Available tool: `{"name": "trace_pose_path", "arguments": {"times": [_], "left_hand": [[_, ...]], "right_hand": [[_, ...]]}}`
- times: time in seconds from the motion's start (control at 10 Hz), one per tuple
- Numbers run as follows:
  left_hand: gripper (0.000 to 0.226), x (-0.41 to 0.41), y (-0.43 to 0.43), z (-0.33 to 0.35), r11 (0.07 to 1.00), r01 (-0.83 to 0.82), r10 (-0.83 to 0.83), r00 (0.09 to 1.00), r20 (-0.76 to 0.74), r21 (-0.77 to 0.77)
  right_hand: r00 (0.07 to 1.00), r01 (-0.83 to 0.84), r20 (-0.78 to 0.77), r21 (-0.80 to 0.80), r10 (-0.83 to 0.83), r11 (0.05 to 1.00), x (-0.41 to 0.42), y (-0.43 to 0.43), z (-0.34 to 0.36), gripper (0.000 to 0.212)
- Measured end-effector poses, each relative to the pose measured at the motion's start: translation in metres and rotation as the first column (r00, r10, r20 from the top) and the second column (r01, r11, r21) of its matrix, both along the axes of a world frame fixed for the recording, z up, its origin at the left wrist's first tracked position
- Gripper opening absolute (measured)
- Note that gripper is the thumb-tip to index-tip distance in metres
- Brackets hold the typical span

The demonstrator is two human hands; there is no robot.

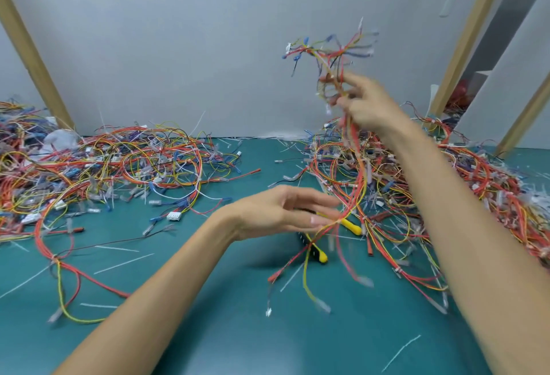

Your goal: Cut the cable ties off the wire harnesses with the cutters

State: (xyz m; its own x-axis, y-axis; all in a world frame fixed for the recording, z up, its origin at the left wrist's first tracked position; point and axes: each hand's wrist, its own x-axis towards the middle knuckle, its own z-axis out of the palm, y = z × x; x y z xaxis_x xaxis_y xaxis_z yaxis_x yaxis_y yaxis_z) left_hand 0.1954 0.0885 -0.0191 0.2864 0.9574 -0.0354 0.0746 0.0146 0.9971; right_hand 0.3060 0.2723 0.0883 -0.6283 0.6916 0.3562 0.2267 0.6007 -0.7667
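Wire harness [354,142] hangs from the raised right hand [366,106], held above the near edge of the right-hand heap of harnesses [476,184], with its loose ends trailing down onto the green mat [208,330]. The likeliest trouble is snagging: the trailing strands lie across the yellow-handled cutters [317,252] and close to the heap, so a further lift could drag the tool or pull neighbouring harnesses along. Later, a careless snip in such a tangle could nick a wire instead of a tie. The right hand's fingers are curled and pinch the bundle near its upper part. The left hand [276,211] is flat, fingers [321,220] straight and close together, reaching over the cutters and gripping nothing. Blur hides whether they touch the strands.
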Motion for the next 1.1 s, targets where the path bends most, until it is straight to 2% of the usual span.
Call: {"name": "trace_pose_path", "arguments": {"times": [0.1, 0.2, 0.3, 0.4, 0.5, 0.6, 0.7, 0.8, 0.9, 1.0, 1.1], "left_hand": [[0.045, -0.004, 0.001, 0.007, 0.993, -0.077, 0.067, 0.991, 0.113, 0.092], [0.047, -0.012, 0.001, 0.010, 0.967, -0.201, 0.180, 0.974, 0.138, 0.155], [0.043, -0.024, 0.002, 0.007, 0.934, -0.318, 0.293, 0.943, 0.161, 0.163], [0.039, -0.035, 0.001, 0.002, 0.917, -0.381, 0.360, 0.918, 0.164, 0.120], [0.035, -0.040, 0.001, -0.005, 0.887, -0.448, 0.445, 0.894, 0.054, 0.115], [0.034, -0.044, 0.000, -0.012, 0.873, -0.471, 0.483, 0.871, -0.092, 0.127], [0.035, -0.049, -0.001, -0.018, 0.876, -0.466, 0.481, 0.863, -0.155, 0.123], [0.034, -0.054, 0.001, -0.024, 0.857, -0.482, 0.514, 0.811, -0.278, 0.179], [0.035, -0.061, 0.002, -0.030, 0.836, -0.493, 0.547, 0.713, -0.439, 0.242], [0.037, -0.064, 0.003, -0.036, 0.823, -0.480, 0.562, 0.612, -0.557, 0.303], [0.038, -0.067, 0.006, -0.041, 0.775, -0.520, 0.621, 0.519, -0.588, 0.359]], "right_hand": [[0.975, 0.213, -0.081, 0.102, -0.206, 0.972, 0.009, 0.031, 0.036, 0.041], [0.905, 0.421, -0.164, 0.201, -0.393, 0.885, 0.023, 0.050, 0.062, 0.038], [0.780, 0.607, -0.192, 0.462, -0.596, 0.647, 0.039, 0.059, 0.060, 0.050], [0.753, 0.513, -0.093, 0.703, -0.651, 0.493, 0.048, 0.056, 0.016, 0.052], [0.593, 0.247, 0.423, 0.715, -0.686, 0.654, 0.058, 0.061, -0.063, 0.054], [0.433, 0.203, 0.689, 0.553, -0.581, 0.808, 0.070, 0.069, -0.123, 0.067], [0.404, 0.207, 0.714, 0.537, -0.572, 0.818, 0.070, 0.076, -0.129, 0.066], [0.372, 0.218, 0.739, 0.518, -0.561, 0.827, 0.067, 0.074, -0.120, 0.064], [0.358, 0.241, 0.718, 0.546, -0.597, 0.802, 0.061, 0.060, -0.112, 0.073], [0.487, 0.318, 0.528, 0.635, -0.696, 0.704, 0.050, 0.033, -0.095, 0.076], [0.787, 0.190, 0.320, 0.687, -0.527, 0.701, 0.015, -0.020, -0.091, 0.058]]}}
